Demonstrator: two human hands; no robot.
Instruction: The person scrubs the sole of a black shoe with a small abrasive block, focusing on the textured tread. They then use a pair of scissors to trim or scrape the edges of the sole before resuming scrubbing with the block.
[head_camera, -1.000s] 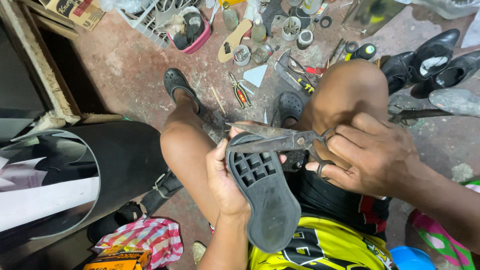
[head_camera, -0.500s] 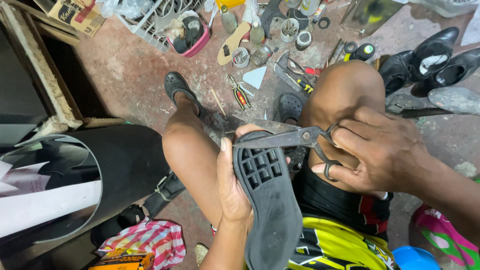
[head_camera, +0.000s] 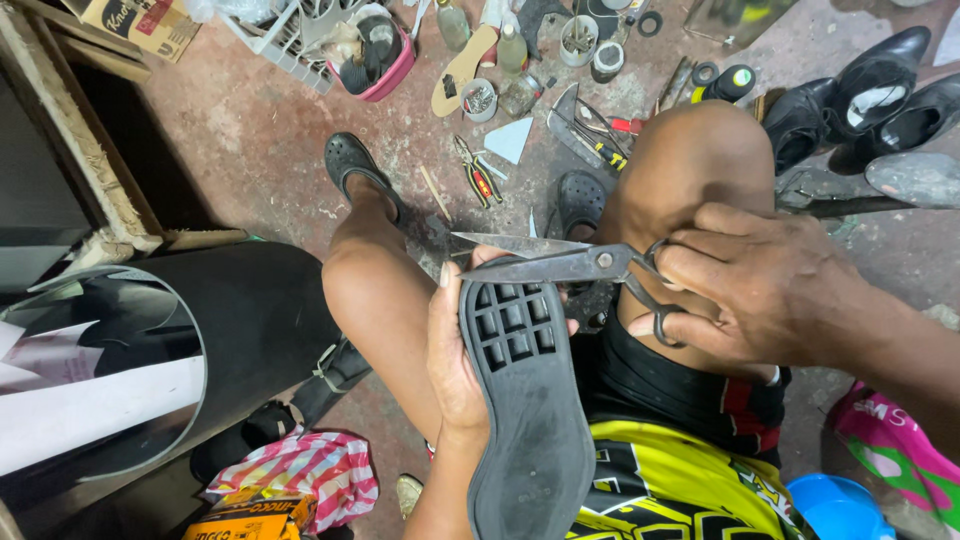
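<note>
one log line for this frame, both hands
left hand: holds black shoe sole upright by its edge | right hand: works scissors, blades open at sole's heel end

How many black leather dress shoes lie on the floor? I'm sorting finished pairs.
3: glossy black leather dress shoes at top right, one left, one upper middle, one rightmost; others may be hidden off frame.

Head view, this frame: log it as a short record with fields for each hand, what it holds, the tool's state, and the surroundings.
left hand: left hand grips a black shoe sole, grid side up
right hand: right hand holds large metal scissors, fingers through the handles
tool state: blades open, at the sole's heel end
posture: person seated, knees bent over a reddish floor
floor items: pliers, black shoes, small tins
left of frame: large black cylinder
</note>
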